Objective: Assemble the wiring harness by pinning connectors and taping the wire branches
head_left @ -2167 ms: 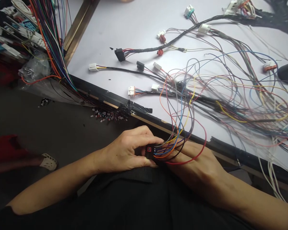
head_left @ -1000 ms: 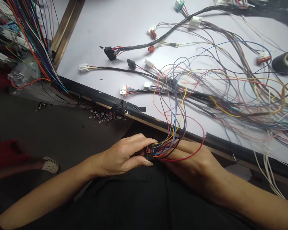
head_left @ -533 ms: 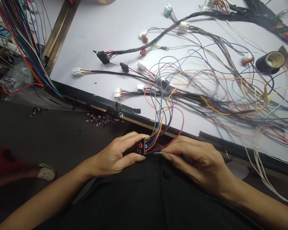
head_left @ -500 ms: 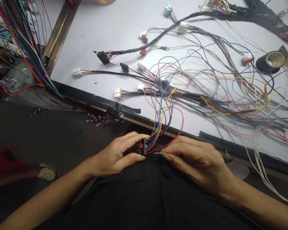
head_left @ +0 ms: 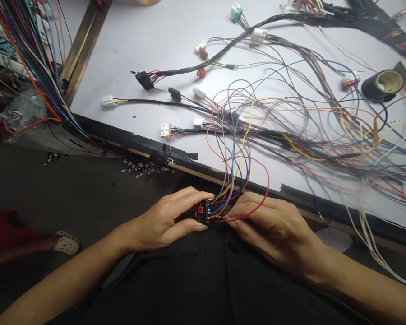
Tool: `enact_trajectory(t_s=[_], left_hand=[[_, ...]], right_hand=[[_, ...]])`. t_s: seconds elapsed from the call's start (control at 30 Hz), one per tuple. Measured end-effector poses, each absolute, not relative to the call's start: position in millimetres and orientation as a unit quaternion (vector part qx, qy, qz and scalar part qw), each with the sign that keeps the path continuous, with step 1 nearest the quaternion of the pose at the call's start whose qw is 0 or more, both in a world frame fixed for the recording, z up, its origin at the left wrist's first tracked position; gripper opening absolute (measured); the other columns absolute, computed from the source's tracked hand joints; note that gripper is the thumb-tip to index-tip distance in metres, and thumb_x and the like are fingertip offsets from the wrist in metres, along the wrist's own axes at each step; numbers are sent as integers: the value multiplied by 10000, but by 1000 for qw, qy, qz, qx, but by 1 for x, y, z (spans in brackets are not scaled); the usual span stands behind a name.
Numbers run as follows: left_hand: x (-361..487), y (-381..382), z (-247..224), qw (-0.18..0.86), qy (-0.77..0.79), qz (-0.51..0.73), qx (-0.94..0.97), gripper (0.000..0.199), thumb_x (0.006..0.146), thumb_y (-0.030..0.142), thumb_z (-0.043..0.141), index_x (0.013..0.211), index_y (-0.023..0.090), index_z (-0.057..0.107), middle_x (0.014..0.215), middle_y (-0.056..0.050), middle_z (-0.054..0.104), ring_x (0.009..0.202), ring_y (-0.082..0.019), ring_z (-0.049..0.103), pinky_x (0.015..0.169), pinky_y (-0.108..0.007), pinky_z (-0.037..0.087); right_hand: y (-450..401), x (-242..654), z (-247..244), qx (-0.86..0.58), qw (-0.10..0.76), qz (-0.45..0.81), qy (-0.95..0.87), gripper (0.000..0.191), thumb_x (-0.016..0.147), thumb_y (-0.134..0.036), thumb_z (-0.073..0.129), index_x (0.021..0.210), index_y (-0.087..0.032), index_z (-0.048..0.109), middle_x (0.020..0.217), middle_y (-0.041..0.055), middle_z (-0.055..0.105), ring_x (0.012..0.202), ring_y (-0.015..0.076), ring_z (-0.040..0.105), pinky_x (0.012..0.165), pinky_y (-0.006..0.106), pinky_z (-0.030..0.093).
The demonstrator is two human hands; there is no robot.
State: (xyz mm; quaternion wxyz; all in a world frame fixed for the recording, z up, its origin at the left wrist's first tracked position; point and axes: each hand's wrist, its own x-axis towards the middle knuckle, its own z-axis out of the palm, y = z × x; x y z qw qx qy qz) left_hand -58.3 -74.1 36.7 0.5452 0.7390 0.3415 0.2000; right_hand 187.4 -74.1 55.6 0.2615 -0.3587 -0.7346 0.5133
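Observation:
Between thumb and forefinger, my left hand [head_left: 171, 216] grips a black connector [head_left: 202, 216] with a red clip on its side. Several coloured wires [head_left: 235, 167] run out of the connector's right face and arch up onto the table. Close to that face, my right hand [head_left: 274, 225] has its fingers pinched on a wire with a metal terminal [head_left: 218, 217]; the terminal's tip points at the connector. A red wire [head_left: 267, 189] loops in front of my right fingers and partly covers them.
The white table [head_left: 128, 54] carries a taped wiring harness [head_left: 189, 67], white plugs [head_left: 108, 101] and a roll of black tape [head_left: 382, 85]. A black-edged rim [head_left: 138, 146] runs along its front. Hanging wires [head_left: 27, 54] are at left, beside a person's shoe [head_left: 66, 243].
My right hand has brought the terminal left, up to the connector's wire side. The connector has turned and shifted slightly right and down, and the red wire's loop has swung right.

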Motion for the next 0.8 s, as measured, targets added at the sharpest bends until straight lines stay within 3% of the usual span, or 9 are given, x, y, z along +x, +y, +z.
enact_trajectory(t_s=[0.37, 0.63, 0.8], left_hand=[[-59, -69, 36, 568, 329, 201, 728, 477, 881, 208, 599, 1343, 181, 481, 1074, -114, 620, 949, -187, 594, 823, -316, 521], [-58, -78, 29, 782, 334, 265, 456, 423, 905, 224, 578, 1322, 198, 517, 1106, -97, 624, 950, -145, 634, 888, -289, 528], [-49, -79, 28, 820, 341, 282, 363, 417, 844, 124, 647, 1244, 219, 575, 1074, -64, 629, 919, -109, 651, 864, -229, 526]], right_hand=[[-68, 186, 58, -354, 244, 515, -742, 150, 927, -123, 514, 963, -184, 647, 872, 57, 687, 794, 132, 658, 722, 233, 549], [-67, 186, 51, -388, 245, 539, -706, 126, 920, -130, 535, 887, -158, 653, 776, 33, 644, 685, 102, 600, 616, 208, 481], [-68, 186, 46, -396, 259, 536, -699, 120, 906, -115, 548, 878, -161, 656, 779, 30, 648, 685, 98, 597, 613, 205, 475]])
